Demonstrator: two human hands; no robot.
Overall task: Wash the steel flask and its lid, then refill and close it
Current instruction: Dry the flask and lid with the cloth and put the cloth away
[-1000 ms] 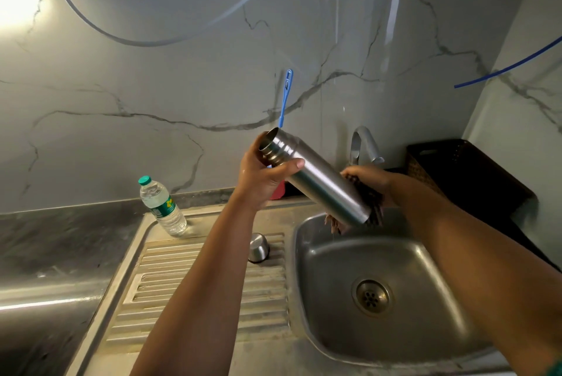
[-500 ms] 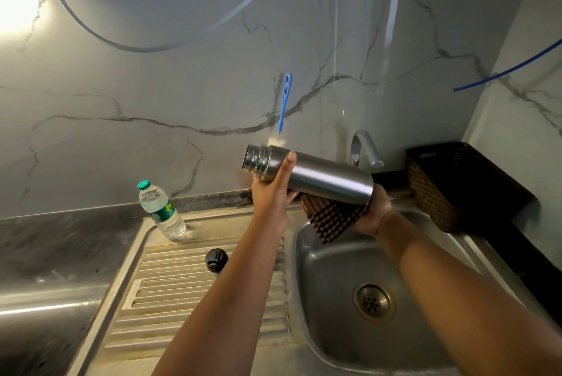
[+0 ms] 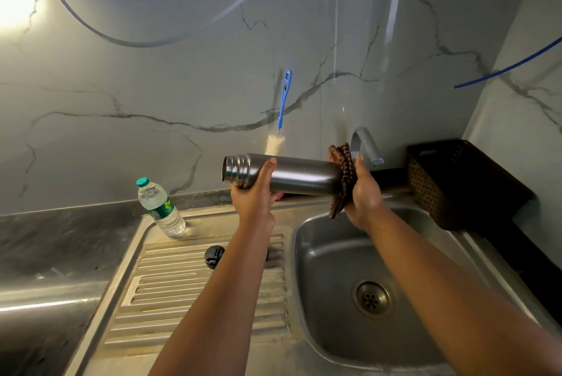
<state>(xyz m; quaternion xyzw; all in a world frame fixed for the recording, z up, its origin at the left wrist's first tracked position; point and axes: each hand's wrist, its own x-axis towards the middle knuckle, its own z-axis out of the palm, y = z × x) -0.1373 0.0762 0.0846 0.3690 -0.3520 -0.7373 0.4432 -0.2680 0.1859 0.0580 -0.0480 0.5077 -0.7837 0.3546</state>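
The steel flask (image 3: 301, 174) lies level in the air above the sink's left rim, its open threaded mouth facing left. My left hand (image 3: 255, 193) grips it near the neck from below, thumb over the top. My right hand (image 3: 363, 190) presses a brown checked scrubbing cloth (image 3: 342, 174) against the flask's base, fingers curled round the cloth. A black lid (image 3: 214, 256) rests on the ribbed drainboard (image 3: 182, 290), partly behind my left forearm.
The steel sink basin (image 3: 334, 257) with its drain (image 3: 372, 299) lies below my hands. A tap (image 3: 366, 144) stands behind. A plastic water bottle (image 3: 159, 208) stands at the drainboard's back left. A blue bottle brush (image 3: 282, 111) hangs on the marble wall. A dark woven basket (image 3: 450, 184) sits right.
The flask has swung from tilted mouth-up to level. My right hand with the cloth has moved from under the flask's body to flat against its base.
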